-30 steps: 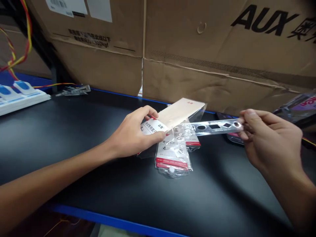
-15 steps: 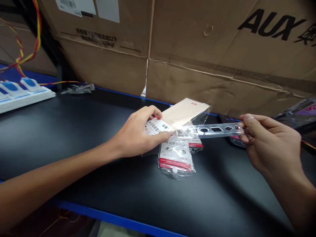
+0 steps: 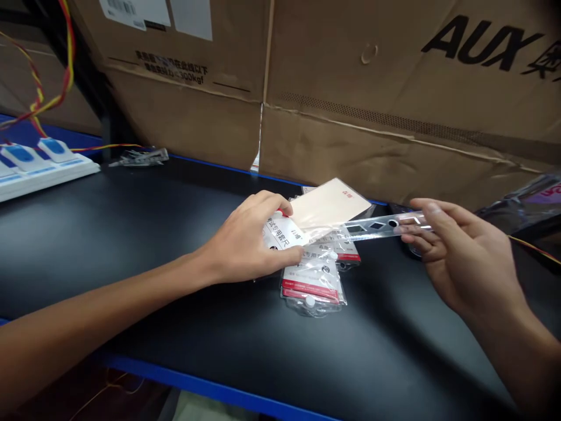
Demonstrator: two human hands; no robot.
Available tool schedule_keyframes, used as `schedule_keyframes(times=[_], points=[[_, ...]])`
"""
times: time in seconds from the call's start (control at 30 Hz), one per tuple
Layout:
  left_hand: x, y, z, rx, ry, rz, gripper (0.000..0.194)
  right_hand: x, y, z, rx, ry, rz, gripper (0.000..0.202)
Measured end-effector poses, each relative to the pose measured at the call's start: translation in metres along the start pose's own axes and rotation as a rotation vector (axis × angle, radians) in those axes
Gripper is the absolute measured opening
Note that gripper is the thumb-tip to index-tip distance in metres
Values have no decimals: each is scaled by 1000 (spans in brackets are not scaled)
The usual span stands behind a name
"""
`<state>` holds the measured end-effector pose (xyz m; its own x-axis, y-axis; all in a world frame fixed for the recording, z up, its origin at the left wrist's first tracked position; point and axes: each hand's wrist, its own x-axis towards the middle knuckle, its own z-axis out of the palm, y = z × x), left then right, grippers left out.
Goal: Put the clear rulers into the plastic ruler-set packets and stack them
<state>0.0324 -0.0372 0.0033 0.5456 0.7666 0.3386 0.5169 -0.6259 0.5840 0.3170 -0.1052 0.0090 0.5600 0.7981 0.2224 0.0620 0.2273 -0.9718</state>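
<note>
Clear plastic ruler [image 3: 372, 227], cut with small shapes, spans the gap between the two hands. Right hand [image 3: 464, 251]: thumb and fingers pinched on the ruler's right end. Left hand [image 3: 245, 240]: fingers curled over the far edge of a white printed packet [image 3: 283, 231], thumb along its near edge, so the packet is gripped between them. Cream card [image 3: 331, 202] slants up and away, just beyond the left fingertips. Beneath and toward the wearer from the left thumb, a lower packet [image 3: 309, 278] lies on the black surface [image 3: 197, 327]; another packet [image 3: 350, 251] shows under the ruler, between the hands.

Step in hand, as judged: ruler and packet are being handled together, the ruler's left end at the packet. Plastic glare hides whether that end is inside or only overlapping; insertion or withdrawal cannot be told.

Next move, as judged, calls for left fingers steadying the packet without pinching its mouth flat, and right fingers keeping the ruler level and in line, since bending could snag the thin film.
</note>
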Motion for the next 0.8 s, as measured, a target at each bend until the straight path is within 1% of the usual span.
schedule_keyframes(times=[0.07,0.13,0.23,0.3,0.4,0.5,0.6,0.7,0.8], points=[[0,0,0,-7,-16,1,44,-8,-2,6,54,-42,3,40],[0,1,0,-31,-29,-10,42,-17,-2,11,97,-50,-4,44],[-2,5,1,-69,-56,-10,40,-27,2,17,135,-72,28,36],[-5,8,3,-72,-72,9,41,-31,5,18,116,-105,37,31],[-8,9,7,-66,-76,37,43,-33,9,18,-21,-114,-39,33],[-9,8,9,-70,-60,20,44,-34,9,17,-243,-105,-166,35],[-9,7,10,-57,-23,-3,43,-35,8,17,-380,-101,-259,33],[-8,7,11,-28,16,11,44,-36,10,16,-441,-98,-292,34],[-9,7,12,2,44,57,45,-35,12,13,-517,-130,-300,38]])
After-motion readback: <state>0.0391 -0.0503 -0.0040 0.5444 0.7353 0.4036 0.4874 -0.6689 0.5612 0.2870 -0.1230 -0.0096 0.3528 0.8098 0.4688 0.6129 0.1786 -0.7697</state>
